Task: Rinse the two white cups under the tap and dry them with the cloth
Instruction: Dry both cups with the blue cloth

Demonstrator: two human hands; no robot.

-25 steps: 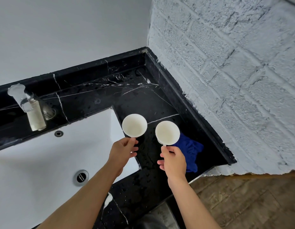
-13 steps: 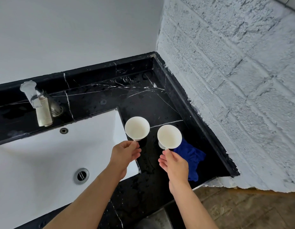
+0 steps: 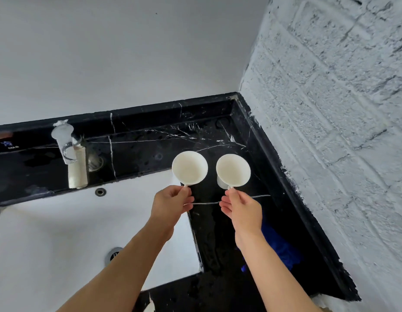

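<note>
I hold two white cups side by side, mouths facing me, above the black marble counter. My left hand (image 3: 172, 202) pinches the handle of the left cup (image 3: 189, 168), which hangs over the sink's right corner. My right hand (image 3: 241, 207) grips the handle of the right cup (image 3: 233, 170) over the counter. The tap (image 3: 70, 154), with a clear knob, stands at the back left of the sink; no water runs from it. A blue cloth (image 3: 277, 246) lies crumpled on the counter under my right forearm, partly hidden.
The white sink (image 3: 49, 233) fills the lower left, with a drain (image 3: 114, 253) and an overflow hole (image 3: 100, 191). The wet black counter (image 3: 218, 140) runs into a corner. A rough white brick wall (image 3: 330, 109) stands close on the right.
Both hands have lifted the cups and carried them slightly away from me, toward the back of the counter. The view has tilted upward.
</note>
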